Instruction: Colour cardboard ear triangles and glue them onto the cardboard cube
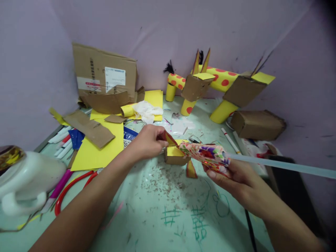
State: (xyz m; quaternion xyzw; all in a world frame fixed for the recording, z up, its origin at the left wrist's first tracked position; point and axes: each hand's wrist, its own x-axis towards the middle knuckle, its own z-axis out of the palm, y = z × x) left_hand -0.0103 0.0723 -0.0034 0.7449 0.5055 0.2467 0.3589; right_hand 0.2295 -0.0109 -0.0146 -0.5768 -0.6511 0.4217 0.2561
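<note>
Between thumb and fingers my left hand (148, 141) pinches a cardboard ear piece (170, 139), yellow with a dark red edge. My right hand (233, 180) is wrapped round a flower-patterned glue gun (204, 152). A long translucent glue stick (278, 163) sticks out of the gun's back end. The gun's nozzle is close to the ear piece; whether they touch I cannot tell. Beneath both is a small cardboard box (174, 160) with yellow paper on top. A second ear piece (191, 169) lies beside the box, below the gun.
Cardboard animal figures with spotted yellow tubes (223, 78) stand at the back. A brown box (257, 124) lies at right. Yellow paper (101, 152), cardboard scraps (90, 127) and red-handled scissors (61, 199) are at left, near a white mug (34, 178). Crumbs (168, 185) litter the table.
</note>
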